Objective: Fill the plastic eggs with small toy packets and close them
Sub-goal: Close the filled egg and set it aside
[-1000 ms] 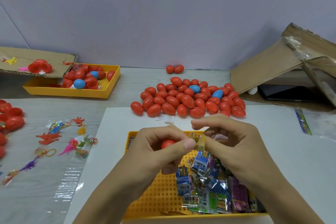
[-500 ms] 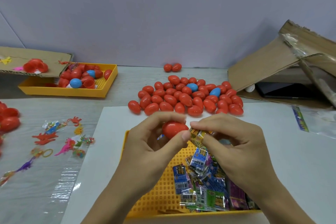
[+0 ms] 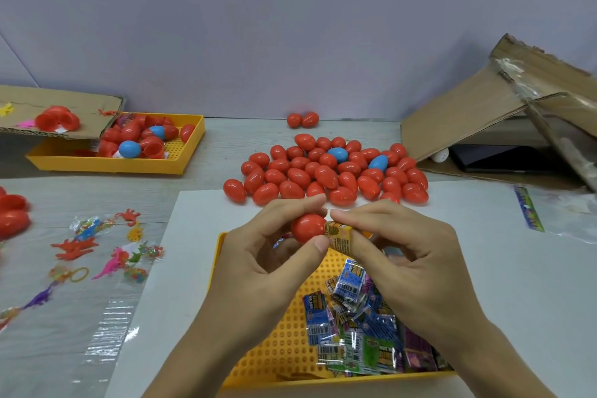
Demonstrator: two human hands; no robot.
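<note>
My left hand pinches a red plastic egg half between thumb and fingers, above the near yellow tray. My right hand pinches a folded yellow toy packet and holds its end against the egg half. Several more toy packets lie heaped in the tray's right part. A pile of closed red eggs with two blue ones lies on the table just beyond my hands.
A second yellow tray with red and blue eggs sits far left under a cardboard flap. Loose rubber toys lie on clear plastic at left. More red eggs sit at the left edge. A torn cardboard box stands at right.
My left hand turned the red egg half up into view and raised it. My right hand brought the yellow packet in against the egg.
</note>
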